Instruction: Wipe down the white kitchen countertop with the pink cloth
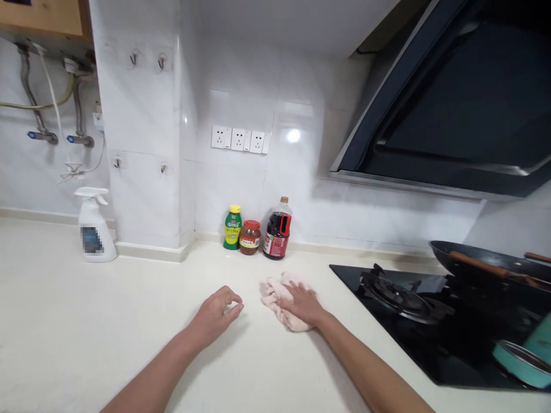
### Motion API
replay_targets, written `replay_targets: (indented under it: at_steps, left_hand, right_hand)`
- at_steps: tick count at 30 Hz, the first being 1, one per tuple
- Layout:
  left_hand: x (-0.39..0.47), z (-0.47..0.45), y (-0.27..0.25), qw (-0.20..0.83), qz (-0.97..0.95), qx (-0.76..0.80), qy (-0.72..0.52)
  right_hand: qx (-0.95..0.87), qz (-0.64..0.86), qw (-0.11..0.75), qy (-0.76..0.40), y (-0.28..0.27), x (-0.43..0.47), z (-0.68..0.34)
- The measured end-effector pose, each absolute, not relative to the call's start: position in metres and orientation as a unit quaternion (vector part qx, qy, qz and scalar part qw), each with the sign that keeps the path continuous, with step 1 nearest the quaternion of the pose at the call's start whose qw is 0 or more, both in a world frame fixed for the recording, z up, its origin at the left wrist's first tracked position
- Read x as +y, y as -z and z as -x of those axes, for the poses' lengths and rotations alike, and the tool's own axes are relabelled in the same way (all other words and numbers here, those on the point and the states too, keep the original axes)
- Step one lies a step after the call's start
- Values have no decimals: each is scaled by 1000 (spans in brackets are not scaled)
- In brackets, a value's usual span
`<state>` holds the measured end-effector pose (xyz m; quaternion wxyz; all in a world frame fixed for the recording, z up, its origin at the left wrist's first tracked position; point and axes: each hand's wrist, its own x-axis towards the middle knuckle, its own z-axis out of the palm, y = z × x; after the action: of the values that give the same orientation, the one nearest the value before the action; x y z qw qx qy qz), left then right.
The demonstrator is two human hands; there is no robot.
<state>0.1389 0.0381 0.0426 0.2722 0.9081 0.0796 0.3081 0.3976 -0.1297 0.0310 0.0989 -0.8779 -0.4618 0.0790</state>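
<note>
My right hand holds a pale pink cloth down against the white countertop, its fingers spread over the bunched fabric. To its left, my left hand hovers just over the counter with nothing in it. Its fingers are loosely curled, and a gap shows between thumb and forefinger. Beyond the hands, against the wall, stand a green squeeze bottle with a yellow cap, a red-lidded jar and a large bottle of dark sauce. None of these touches a hand.
A black gas stove lies to the right, with a wok and a turquoise pan on it. The range hood slopes overhead. A white spray bottle stands at the left by the wall pillar.
</note>
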Motion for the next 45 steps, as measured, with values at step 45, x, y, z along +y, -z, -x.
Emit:
replay_targets:
  at_steps: [45]
  left_hand:
    - [-82, -156, -63, 86, -996, 6, -34]
  right_hand:
    - [-335, 898, 210, 195, 41, -343, -401]
